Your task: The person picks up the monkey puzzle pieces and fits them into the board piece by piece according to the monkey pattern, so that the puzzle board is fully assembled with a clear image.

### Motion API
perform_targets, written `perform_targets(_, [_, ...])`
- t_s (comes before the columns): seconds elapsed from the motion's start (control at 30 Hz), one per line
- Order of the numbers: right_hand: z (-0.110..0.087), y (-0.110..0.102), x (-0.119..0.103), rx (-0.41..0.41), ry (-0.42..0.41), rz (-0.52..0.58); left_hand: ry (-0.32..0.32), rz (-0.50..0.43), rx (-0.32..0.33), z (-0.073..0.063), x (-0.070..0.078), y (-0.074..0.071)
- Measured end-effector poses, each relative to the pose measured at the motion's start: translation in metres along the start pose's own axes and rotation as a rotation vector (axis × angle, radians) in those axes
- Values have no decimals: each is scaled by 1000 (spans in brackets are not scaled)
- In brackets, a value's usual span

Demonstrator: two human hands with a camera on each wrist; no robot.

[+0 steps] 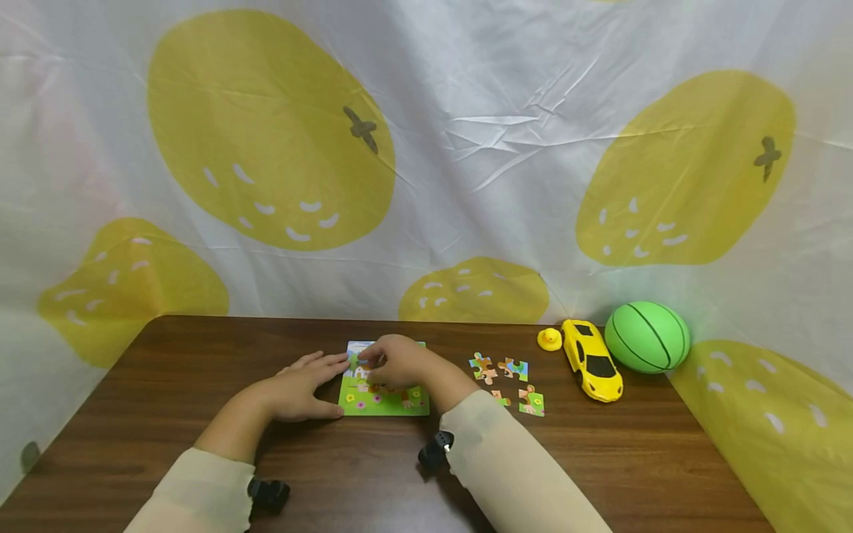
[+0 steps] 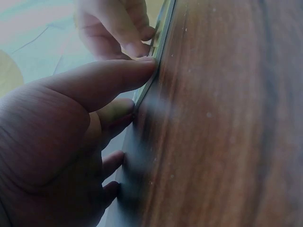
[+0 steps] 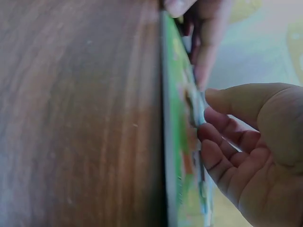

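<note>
Brown tabletop [image 1: 360, 481], puzzle board [image 1: 383, 407], left fingers [image 1: 329, 369] extended alongside, right fingers [image 3: 215, 158] curled, hold unclear

No readable text, labels, brands, numbers or signs in any view

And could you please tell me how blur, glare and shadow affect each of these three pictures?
Head view: fairly clear, with bright glints on creases in the white cloth printed with yellow fruit; left wrist view: bluish, with the person's bare left hand dark towards the bottom; right wrist view: the flat, green illustrated puzzle board and brown wood-grain table look blurred.
</note>
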State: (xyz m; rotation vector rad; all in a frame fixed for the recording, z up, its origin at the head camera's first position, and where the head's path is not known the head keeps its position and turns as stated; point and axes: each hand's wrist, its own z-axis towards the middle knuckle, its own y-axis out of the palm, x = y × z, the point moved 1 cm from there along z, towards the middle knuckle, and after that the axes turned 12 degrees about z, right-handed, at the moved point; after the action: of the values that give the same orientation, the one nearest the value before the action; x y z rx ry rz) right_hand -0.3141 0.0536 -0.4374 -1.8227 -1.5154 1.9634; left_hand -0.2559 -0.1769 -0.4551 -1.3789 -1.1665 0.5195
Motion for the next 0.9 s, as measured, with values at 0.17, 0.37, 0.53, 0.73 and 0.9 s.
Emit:
perform_targets(0.17, [-15,-12,5,71,-47,80,-8,11,-2,1,0,1])
perform_targets(0.37, [-41,-30,14,136,-84,156,-14,16,-3,1,0,3])
perform_targets(0.53, [-62,-47,27,188,-76,199,-8,17,4,0,0,1])
perform_targets(0.73, [-82,-66,48,252,-56,195,-15,20,-4,0,-1,2])
perform_targets(0.9, [-98,-81,68,299,-13,212,-22,25,-4,1,-4,3])
